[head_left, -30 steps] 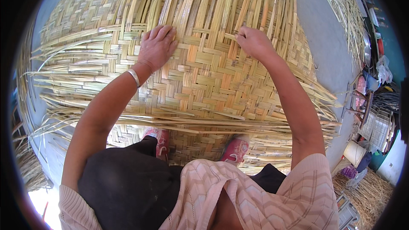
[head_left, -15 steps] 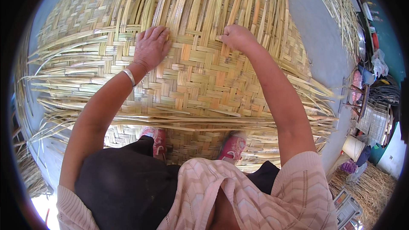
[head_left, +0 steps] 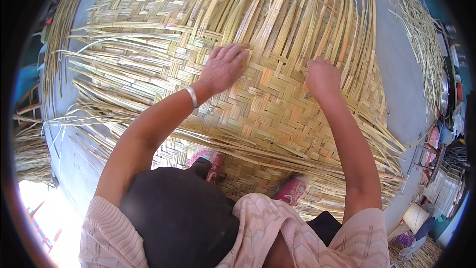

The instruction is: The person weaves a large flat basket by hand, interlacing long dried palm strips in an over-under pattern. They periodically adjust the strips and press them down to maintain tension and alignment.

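A large woven mat (head_left: pixel 258 101) of flat, split reed strips lies on the floor under both my hands. My left hand (head_left: pixel 225 68) rests palm down on the weave, its fingers stretched out toward the loose strips. To its right, my right hand (head_left: pixel 322 77) is closed, with the fingers curled at a reed strip on the edge of the weave. The fingertips are partly hidden behind the knuckles. Long unwoven reed strips (head_left: pixel 277 12) fan out beyond both hands, lying over the far part of the mat.
Loose strip ends (head_left: pixel 116 77) stick out on the mat's left side. My red shoes (head_left: pixel 292 188) stand on its near part. Reed bundles lie at left (head_left: pixel 67 30) and far right (head_left: pixel 419 39). A white bucket (head_left: pixel 413 216) and a wire rack (head_left: pixel 443 184) stand at right.
The view has turned, so the mat and both hands appear farther right and lower. My left hand stays flat on the weave. My right hand remains closed, its knuckles now turned more upward.
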### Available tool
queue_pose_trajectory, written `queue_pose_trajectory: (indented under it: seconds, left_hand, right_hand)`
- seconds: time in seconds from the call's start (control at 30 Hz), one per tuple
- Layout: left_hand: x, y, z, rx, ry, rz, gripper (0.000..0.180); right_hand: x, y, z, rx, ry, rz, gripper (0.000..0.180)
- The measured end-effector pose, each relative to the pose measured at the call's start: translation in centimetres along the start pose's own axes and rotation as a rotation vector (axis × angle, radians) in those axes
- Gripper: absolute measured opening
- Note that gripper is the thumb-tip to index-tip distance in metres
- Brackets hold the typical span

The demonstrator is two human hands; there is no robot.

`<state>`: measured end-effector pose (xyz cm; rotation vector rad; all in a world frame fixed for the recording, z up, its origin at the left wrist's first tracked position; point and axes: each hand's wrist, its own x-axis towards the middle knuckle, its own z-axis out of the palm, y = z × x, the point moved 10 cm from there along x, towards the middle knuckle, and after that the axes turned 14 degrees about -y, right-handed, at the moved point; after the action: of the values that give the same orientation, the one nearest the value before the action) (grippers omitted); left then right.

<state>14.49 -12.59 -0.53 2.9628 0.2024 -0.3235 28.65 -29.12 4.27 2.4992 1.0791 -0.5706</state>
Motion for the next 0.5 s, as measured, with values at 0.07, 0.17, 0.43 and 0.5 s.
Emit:
queue_pose_trajectory:
  seconds: [0.07,0.17,0.43,0.5]
  left_hand:
    - [-0.7,-2.3,0.6,0.046,-0.085,-0.103,0.068]
    - [-2.1,-6.9,-1.4,0.089,0.021,-0.279,0.069]
    - [-1.1,-8.5,-2.0,0.090,-0.007,-0.153,0.066]
    - [-1.0,-8.7,-2.2,0.078,-0.012,-0.141,0.065]
  right_hand:
    - [-0.5,-2.1,-1.2,-0.005,0.101,-0.105,0.017]
    - [-0.8,-6.8,-2.4,0.121,0.178,-0.314,0.019]
    - [5.0,-14.3,-3.8,0.230,0.073,-0.421,0.024]
    - [5.8,-14.9,-3.5,0.152,0.020,-0.418,0.026]
